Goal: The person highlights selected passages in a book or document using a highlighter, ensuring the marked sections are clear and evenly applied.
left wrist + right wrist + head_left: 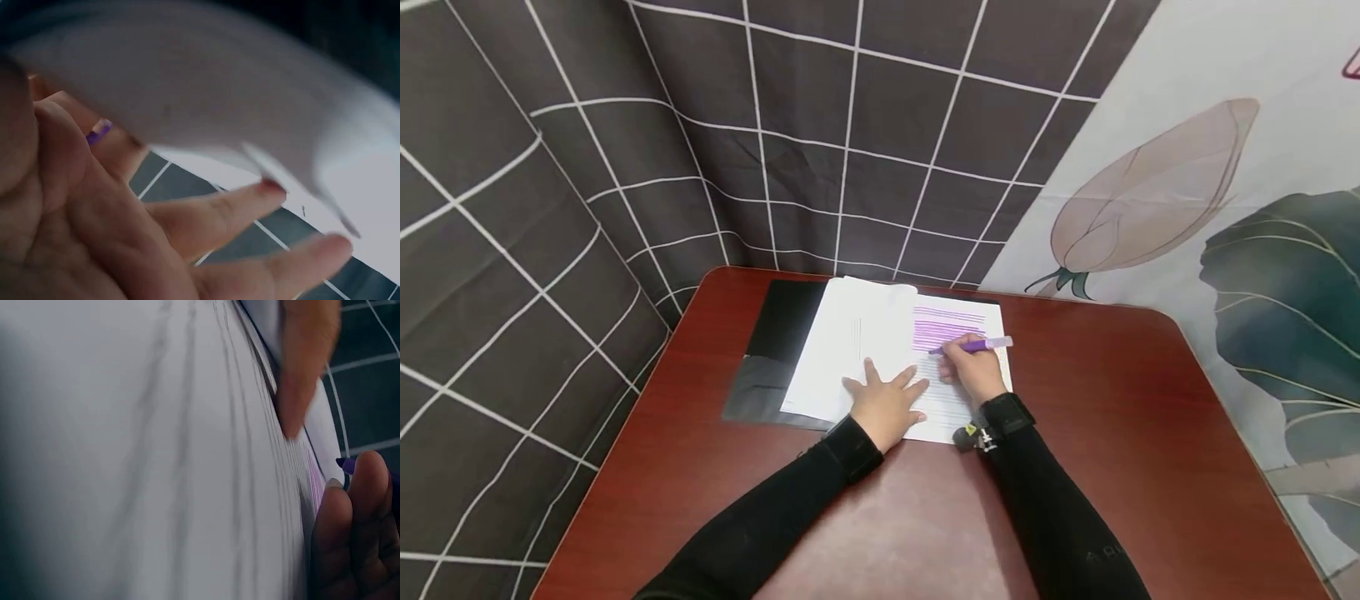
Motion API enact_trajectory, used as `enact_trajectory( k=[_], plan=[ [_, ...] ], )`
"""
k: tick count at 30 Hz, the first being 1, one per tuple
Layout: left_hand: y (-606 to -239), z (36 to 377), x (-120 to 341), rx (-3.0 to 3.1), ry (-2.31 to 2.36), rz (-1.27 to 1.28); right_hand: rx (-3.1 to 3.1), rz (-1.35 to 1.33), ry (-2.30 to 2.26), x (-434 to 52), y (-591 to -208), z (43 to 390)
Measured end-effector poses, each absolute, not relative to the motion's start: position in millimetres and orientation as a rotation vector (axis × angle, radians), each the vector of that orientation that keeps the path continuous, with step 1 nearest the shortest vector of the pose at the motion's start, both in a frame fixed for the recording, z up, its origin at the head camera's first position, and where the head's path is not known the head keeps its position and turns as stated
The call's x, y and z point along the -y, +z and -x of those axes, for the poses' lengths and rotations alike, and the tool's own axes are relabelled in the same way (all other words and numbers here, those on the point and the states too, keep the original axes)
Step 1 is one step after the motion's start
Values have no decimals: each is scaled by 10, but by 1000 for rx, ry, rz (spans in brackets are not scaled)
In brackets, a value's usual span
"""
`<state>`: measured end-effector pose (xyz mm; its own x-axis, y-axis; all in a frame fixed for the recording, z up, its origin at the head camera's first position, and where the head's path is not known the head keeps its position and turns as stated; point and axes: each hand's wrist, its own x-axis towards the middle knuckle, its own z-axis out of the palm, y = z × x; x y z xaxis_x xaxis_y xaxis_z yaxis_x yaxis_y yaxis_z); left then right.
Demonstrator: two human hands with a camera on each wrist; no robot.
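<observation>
An open book of white pages (835, 367) lies on the table, its right page (947, 417) printed with lines, the upper ones coloured purple. With fingers spread, my left hand (883, 407) rests on the book around its middle. My right hand (973, 371) pinches a purple marker (977, 344) over the right page, its tip pointing left near the lowest purple lines. In the left wrist view the fingers (219, 215) are straight against the paper (206, 94). The right wrist view shows the marker's dark tip (345, 464) beside the fingertips.
A black folder or mat (760, 375) lies under the book's left side. The reddish-brown table (1120, 400) extends on both sides. Behind it hangs a dark grid-patterned cloth (805, 175), with a flower-printed white cloth (1150, 208) to the right.
</observation>
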<state>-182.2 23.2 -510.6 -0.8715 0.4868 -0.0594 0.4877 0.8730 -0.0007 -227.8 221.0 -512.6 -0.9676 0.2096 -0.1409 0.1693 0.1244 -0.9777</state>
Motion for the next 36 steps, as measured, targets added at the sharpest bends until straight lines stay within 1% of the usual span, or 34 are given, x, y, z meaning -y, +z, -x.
enact_trajectory(
  k=[4, 7, 24, 36],
  plan=[
    [-5091, 1800, -240, -2993, -61, -798, 2487, 383, 1766, -2029, -5121, 2415],
    [-5100, 1798, -216, -2992, -61, -815, 2566, 378, 1667, -1946, -5116, 2459],
    [-5078, 1883, -233, -2954, 13, -848, 2677, 332, 1593, -1961, -5089, 2485],
    [-5051, 1890, -215, -2938, 92, -839, 2681, 383, 1569, -1955, -5083, 2478]
  ],
)
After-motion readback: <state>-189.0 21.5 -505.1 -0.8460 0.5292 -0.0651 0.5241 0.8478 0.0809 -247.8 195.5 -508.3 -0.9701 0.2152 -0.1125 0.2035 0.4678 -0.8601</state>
